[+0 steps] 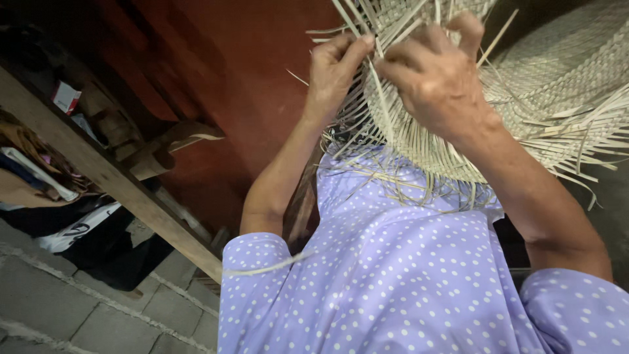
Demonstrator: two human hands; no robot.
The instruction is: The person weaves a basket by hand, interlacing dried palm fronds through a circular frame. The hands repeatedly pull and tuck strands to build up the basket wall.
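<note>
Two hands are seen at the upper middle of the view, both raised to one woven straw mat [563, 78]. The left hand [334, 69], at about 11 o'clock from the centre, is curled, its thumb and fingertips pinched on a few loose straw strips [383, 111] at the mat's unfinished edge. The right hand [436, 78], at about 1 o'clock and just beside the left, is bent over the same edge, its fingers closed among the strips.

The mat is spread from between the hands out toward 2 o'clock, with its frayed fringe hanging toward a lilac dotted dress [400, 275] at 6 o'clock. One stray strip [268, 267] lies across the left sleeve.

At 9 o'clock, one slanted wooden beam [111, 177] is seen, with cloths [59, 216] piled under it.
</note>
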